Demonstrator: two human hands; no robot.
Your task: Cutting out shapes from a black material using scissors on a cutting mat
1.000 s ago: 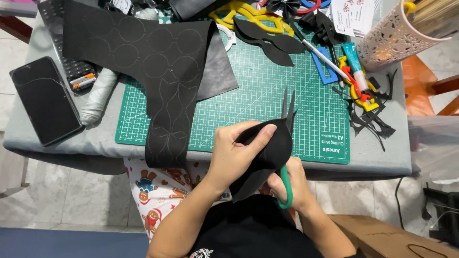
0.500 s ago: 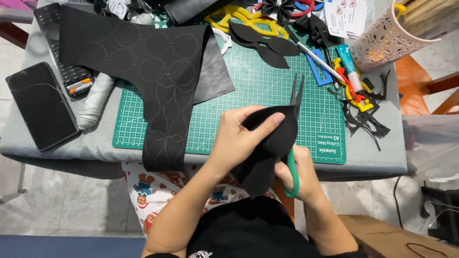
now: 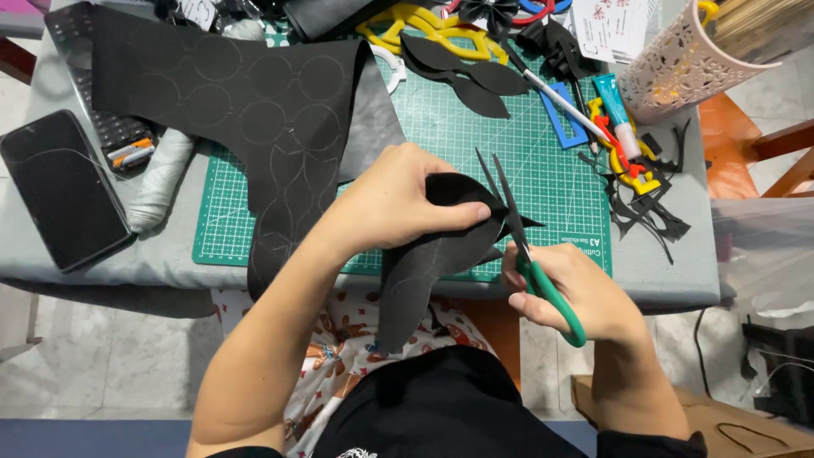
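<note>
bare green cutting mat (image 3: 543, 174) ahead, black felt sheet (image 3: 254, 110) left, scraps (image 3: 649, 208) right

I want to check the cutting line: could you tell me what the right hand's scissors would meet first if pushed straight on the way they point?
The right hand aims the scissors up-table; their open blades already straddle the black felt piece, so felt comes first.

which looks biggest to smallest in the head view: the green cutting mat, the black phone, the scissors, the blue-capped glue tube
1. green cutting mat
2. black phone
3. scissors, held nearer the camera in the right hand, so its rank against the phone is unsure
4. glue tube
</note>
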